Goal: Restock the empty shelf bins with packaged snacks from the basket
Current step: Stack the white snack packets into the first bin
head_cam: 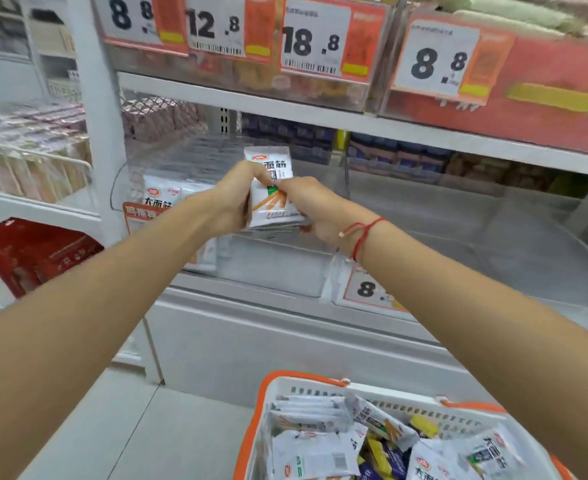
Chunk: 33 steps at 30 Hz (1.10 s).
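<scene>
Small stack of white snack packets [272,199] held upright between both hands, over the clear shelf bin [268,268] on the lower shelf. Exact count in stack unclear; several edges visible at the bottom.
Left hand [232,202] closed around the stack's left edge, fingers wrapped behind. Right hand [311,211] pinching the right edge, thumb on the front face. Red string bracelet [360,237] on right wrist.
More packets of the same kind [168,199] already standing at the bin's left end, partly hidden by left forearm; number not countable.
Neighbouring clear bin [493,244] to the right, nothing seen inside.
Below, white basket with orange rim [306,377], near bottom edge of view: at least five white packets, plus some yellow and dark blue ones, jumbled.
Four price tags [315,39] across the upper shelf: 8.8, 12.8, 18.8, 8.8. One more tag [367,289] on lower bin front, partly blocked by right forearm.
Red box [39,254] on floor far left.
</scene>
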Available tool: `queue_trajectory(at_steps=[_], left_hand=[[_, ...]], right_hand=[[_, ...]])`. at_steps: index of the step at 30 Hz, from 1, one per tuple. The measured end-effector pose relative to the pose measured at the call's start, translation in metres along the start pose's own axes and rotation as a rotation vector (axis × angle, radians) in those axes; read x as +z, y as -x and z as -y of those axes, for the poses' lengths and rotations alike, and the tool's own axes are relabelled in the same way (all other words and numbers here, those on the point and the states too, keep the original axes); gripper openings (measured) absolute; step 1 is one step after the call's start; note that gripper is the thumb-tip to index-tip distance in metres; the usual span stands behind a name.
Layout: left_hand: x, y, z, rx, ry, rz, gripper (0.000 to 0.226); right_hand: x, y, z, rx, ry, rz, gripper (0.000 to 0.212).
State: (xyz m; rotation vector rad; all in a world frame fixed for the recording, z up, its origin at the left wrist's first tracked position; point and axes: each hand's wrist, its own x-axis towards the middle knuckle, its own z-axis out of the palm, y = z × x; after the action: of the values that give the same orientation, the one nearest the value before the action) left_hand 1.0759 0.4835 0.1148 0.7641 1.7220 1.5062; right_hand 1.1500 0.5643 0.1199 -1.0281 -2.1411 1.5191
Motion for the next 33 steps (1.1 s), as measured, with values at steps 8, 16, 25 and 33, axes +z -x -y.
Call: queue_trajectory(at_steps=[8,16,25,33], left_hand=[[-0.008,-0.079,0.021,-0.166,0.004,-0.056,0.023],[-0.009,-0.134,0.036,-0.224,0.043,-0.165,0.026],[0.006,-0.148,0.039,0.03,-0.522,-0.344,0.026],[-0.002,-0.132,0.036,0.554,-1.397,-0.607,0.052]], right_hand=[[0.042,-0.085,-0.022,0.052,-0.147,-0.148,0.031],[0.046,-0.147,-0.039,0.047,-0.192,-0.194,0.028],[0.036,-0.162,-0.062,-0.01,-0.102,-0.213,0.042],[0.033,-0.163,-0.068,0.012,-0.049,-0.191,0.05]])
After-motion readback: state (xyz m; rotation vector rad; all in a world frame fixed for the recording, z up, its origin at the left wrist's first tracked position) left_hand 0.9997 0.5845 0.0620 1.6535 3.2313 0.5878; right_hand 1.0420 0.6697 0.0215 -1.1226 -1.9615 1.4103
